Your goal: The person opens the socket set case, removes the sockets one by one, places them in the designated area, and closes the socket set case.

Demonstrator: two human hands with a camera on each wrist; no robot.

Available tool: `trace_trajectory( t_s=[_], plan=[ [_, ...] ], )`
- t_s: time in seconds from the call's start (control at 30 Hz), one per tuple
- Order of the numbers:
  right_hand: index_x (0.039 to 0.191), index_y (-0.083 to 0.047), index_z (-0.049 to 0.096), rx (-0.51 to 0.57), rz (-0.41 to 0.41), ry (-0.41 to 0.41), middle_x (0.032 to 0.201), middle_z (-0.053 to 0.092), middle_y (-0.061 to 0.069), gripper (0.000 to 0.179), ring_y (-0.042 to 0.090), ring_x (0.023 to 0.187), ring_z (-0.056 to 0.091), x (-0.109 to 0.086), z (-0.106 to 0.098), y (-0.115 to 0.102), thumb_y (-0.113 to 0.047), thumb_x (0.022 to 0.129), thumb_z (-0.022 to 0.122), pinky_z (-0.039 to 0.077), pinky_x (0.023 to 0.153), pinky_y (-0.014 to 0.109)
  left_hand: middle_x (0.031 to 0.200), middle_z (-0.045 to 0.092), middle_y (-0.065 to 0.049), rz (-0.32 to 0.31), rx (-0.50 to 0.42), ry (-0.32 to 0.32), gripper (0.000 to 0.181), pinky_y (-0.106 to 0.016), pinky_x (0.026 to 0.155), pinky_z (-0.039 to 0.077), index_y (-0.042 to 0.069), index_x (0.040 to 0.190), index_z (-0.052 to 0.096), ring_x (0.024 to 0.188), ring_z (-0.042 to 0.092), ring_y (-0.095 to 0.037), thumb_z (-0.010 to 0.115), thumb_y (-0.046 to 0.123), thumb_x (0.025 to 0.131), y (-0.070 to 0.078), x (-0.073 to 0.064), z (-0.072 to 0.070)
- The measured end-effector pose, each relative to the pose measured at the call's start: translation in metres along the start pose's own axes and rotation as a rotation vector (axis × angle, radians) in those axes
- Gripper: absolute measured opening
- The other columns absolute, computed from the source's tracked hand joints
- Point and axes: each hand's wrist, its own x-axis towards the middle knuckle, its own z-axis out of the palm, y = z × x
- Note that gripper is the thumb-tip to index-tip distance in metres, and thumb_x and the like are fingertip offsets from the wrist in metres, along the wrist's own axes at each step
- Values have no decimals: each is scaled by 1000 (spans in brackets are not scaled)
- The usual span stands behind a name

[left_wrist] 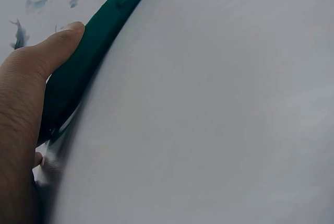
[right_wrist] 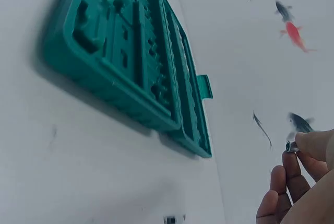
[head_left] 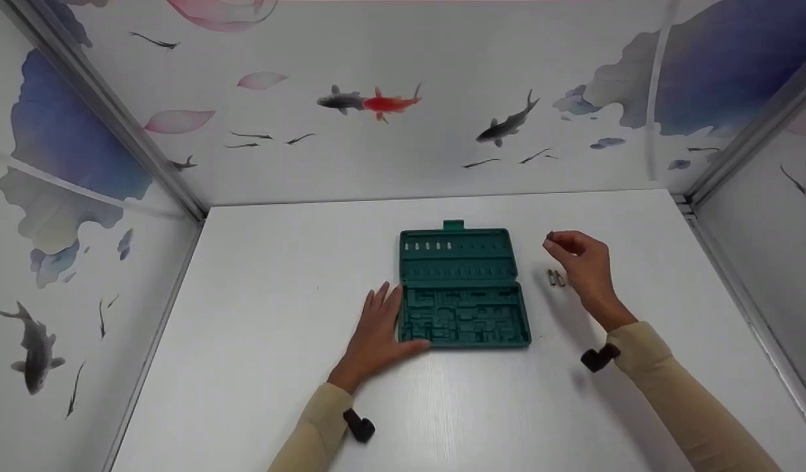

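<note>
A green plastic case [head_left: 465, 343] lies unfolded on the white table, several small metal pieces [head_left: 428, 246] standing in slots of its far half. At its near left corner rests my left hand [head_left: 375, 334], fingers along the left side and thumb [left_wrist: 70, 35] against the front edge. My right hand [head_left: 588, 265] is raised right of the case and pinches a small metal socket [right_wrist: 291, 146] between thumb and fingertips. Below that hand, two small metal pieces [head_left: 556, 278] lie side by side on the table; their exact kind is too small to tell.
The white table [head_left: 278, 275] is bounded by a back panel [head_left: 442, 151] and side panels printed with fish and leaves. A green latch tab [head_left: 453, 225] sticks out from the case's far edge. Dark wrist cameras [head_left: 360, 426] sit at both sleeves.
</note>
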Motion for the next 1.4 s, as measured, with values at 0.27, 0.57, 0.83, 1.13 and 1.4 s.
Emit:
trace_trajectory(
  t_s=[0.27,0.57,0.83,1.13,1.4],
  plan=[
    [134,2,74,-83,6,0,130,74,16,37,8,109,66,-11,-26,19,-25,108,74,54,86,13,184,15,-14,-13,1,-3,126,-56,137,8,14,178,19,171,6,-33,71,84,88,-1,-3,2],
    [134,2,74,-149,60,1,122,76,3,41,4,107,65,-21,-48,44,-30,108,75,52,82,12,184,17,-12,-5,-3,4,126,-51,137,5,15,178,19,171,7,-29,70,86,87,-1,-4,1],
    [133,3,74,-172,132,-5,122,76,6,40,1,99,65,-21,-57,66,-28,108,74,56,77,18,183,19,-14,-2,17,0,124,-52,138,5,11,177,22,171,9,-31,71,83,89,0,-1,1],
    [133,2,76,-315,145,-3,130,75,22,38,22,111,64,-20,-55,80,-28,109,73,49,79,11,184,18,-14,-14,12,7,124,-57,137,10,13,177,23,171,9,-35,71,84,88,2,-2,0],
    [135,1,74,-332,171,-10,132,73,23,40,33,120,63,-21,-52,82,-30,110,70,49,88,24,184,15,-13,-24,22,-7,125,-55,137,9,15,178,20,171,6,-33,69,86,88,0,-1,0]
  ],
)
